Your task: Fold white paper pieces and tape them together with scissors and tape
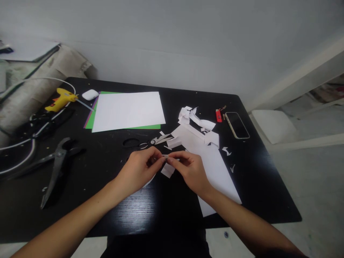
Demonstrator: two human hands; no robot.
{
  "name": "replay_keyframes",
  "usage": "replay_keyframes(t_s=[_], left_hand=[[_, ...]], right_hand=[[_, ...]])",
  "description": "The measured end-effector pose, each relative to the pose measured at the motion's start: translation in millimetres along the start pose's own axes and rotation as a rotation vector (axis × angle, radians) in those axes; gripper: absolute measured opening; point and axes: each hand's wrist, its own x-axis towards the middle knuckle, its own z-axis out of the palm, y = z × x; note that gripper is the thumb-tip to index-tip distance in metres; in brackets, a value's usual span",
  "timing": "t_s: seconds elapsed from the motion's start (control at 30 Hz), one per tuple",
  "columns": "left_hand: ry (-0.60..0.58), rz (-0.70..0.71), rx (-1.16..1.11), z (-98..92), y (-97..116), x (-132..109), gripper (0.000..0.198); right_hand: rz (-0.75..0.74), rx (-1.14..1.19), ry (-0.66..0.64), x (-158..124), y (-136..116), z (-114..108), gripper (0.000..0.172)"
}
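My left hand (142, 165) and my right hand (190, 169) meet over the middle of the black table, thumbs and forefingers pinched together. Between the fingertips is a small piece of white paper (165, 156), mostly covered by them. Just below the fingertips is a square scrap of white paper (168, 170). Behind my hands lie scissors (158, 139), blades apart and pointing right. Cut and folded paper scraps (200, 123) are heaped beyond my right hand. A long white sheet (217, 175) runs partly under my right forearm.
White sheets (129, 109) lie over green paper at the back. A yellow glue gun (61, 99), a white earbud case (90, 94) and large pliers (59, 154) are on the left. A red lighter (218, 115) and a phone (237, 125) are near the right edge.
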Motion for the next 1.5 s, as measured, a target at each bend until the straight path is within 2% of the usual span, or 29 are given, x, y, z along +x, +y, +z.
replay_keyframes(t_s=[0.43,1.1,1.33,1.5], left_hand=[[0.029,0.034,0.039,2.5,-1.6,0.6,0.021],[0.034,-0.001,0.056,3.4,-3.0,1.3,0.021],[0.027,-0.013,0.048,3.7,-1.1,0.7,0.021],[0.019,-0.01,0.024,5.6,-0.7,-0.4,0.019]], right_hand=[[-0.014,-0.006,-0.021,-0.9,0.0,-0.3,0.008],[-0.009,0.001,-0.055,-0.2,2.6,0.2,0.01],[-0.026,-0.047,-0.068,0.2,6.2,-0.1,0.015],[-0.119,-0.103,-0.037,-1.1,10.0,0.7,0.012]])
